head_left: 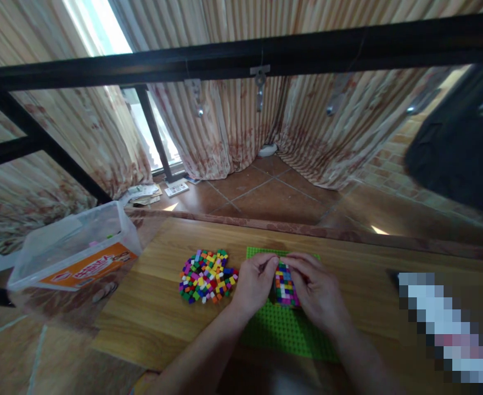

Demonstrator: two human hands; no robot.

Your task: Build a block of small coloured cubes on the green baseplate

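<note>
A small panel of multicoloured toy bricks (285, 284) is between my hands, over the green studded baseplate (286, 332). My right hand (319, 288) is wrapped round the panel's right side, with its fingers along the far edge. At the panel's upper left corner, the thumb and fingers of my left hand (254, 282) are pinched together. Whatever lies in that pinch is hidden. Left of my left hand, a loose pile of small coloured bricks (205, 277) is spread on the wooden table (151, 296).
A clear plastic tub (77, 233) with an orange label stands beyond the table's left end. A black bar (225, 63) crosses above the far side. Papers (140, 193) lie on the floor near the curtains (208, 126). A blurred, pixelated patch covers the right side.
</note>
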